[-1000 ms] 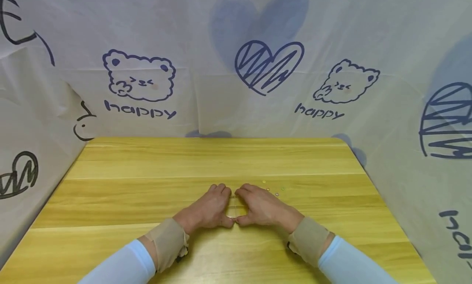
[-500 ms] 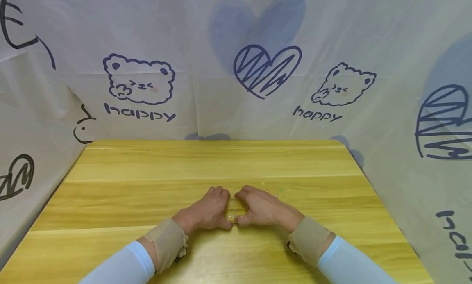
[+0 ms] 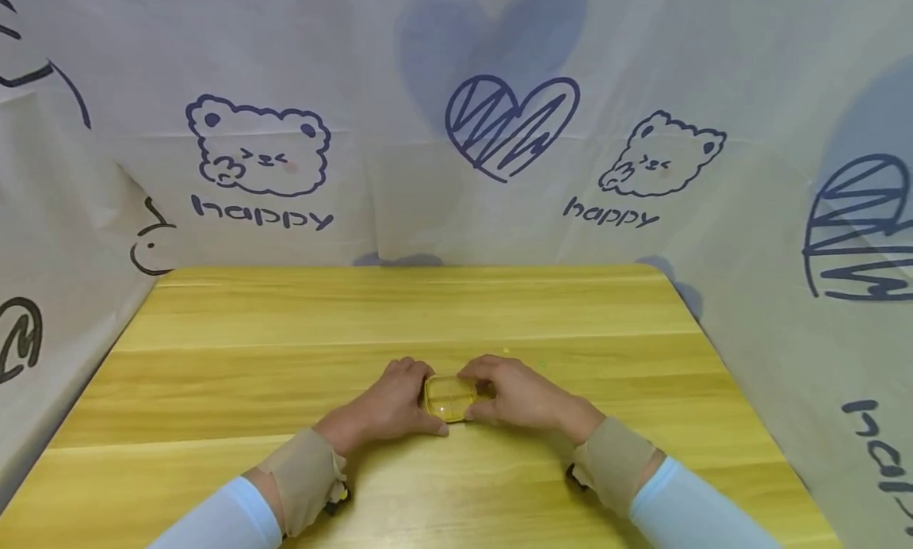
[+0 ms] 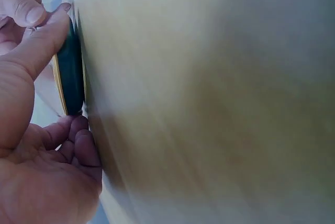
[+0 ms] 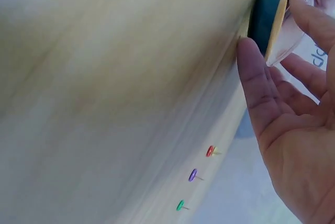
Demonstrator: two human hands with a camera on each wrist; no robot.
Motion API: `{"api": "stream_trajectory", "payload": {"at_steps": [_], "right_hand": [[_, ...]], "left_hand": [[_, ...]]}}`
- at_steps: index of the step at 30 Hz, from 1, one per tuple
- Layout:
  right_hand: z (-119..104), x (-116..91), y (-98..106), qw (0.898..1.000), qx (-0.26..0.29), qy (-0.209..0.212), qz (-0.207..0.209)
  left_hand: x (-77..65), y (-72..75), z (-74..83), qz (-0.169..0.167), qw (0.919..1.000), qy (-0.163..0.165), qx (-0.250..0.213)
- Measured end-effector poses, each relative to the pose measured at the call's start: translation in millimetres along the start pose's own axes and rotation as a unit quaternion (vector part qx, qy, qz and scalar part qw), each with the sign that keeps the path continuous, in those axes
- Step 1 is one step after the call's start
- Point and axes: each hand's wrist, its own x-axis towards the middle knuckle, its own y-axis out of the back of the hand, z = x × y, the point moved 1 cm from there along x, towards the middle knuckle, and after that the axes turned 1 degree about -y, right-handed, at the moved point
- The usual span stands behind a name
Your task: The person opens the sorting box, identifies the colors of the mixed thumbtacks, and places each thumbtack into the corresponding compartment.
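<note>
A small flat box [image 3: 451,400] with a yellow rim sits low on the table between both hands. In the right wrist view its dark green base [image 5: 263,12] and clear lid [image 5: 288,46] show, the lid slanting away from the yellow rim. My left hand [image 3: 392,402] grips the box from the left, thumb at one edge and curled fingers at the opposite edge. My right hand [image 3: 517,394] holds the lid side, its thumb on the clear plastic and its fingers around the other edge. In the left wrist view the box's dark side [image 4: 70,69] stands between left thumb and fingers.
Several thumbtacks lie beyond the right hand: a green tack [image 5: 181,205], a purple tack [image 5: 193,175] and a red tack [image 5: 210,150] with yellow beside it. The wooden table [image 3: 285,311] ends at a white printed cloth [image 3: 399,200] at the back and sides.
Both hands have moved apart, the left one leftward and the right one rightward. The yellow-rimmed box now shows between them, where only a narrow clear strip showed before.
</note>
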Motion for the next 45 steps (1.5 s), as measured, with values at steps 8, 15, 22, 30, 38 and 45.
{"api": "stream_trajectory", "payload": {"at_steps": [8,15,22,30,38,45], "right_hand": [[6.6,4.6,11.2,0.979,0.191,-0.069,0.001],[8.1,16.3,22.0,0.967,0.231,-0.096,0.041],[4.1,26.0,20.2,0.954,0.264,-0.131,0.059],[3.9,27.5,19.1,0.945,0.278,-0.155,0.071],[31.8,4.7,41.9,0.934,0.245,-0.191,0.177],[58.0,-17.0,57.0,0.934,0.151,-0.239,0.219]], "left_hand": [[0.5,2.6,-1.8,0.006,0.9997,-0.012,0.018],[5.7,4.2,-1.0,-0.001,1.0000,0.002,-0.003],[7.1,6.2,-0.6,-0.009,0.9995,0.018,-0.026],[6.7,7.1,-2.0,-0.006,0.9993,0.026,-0.025],[3.8,7.3,-5.1,-0.006,0.9994,0.027,-0.021],[1.7,9.1,-5.9,-0.005,0.9993,0.029,-0.021]]}}
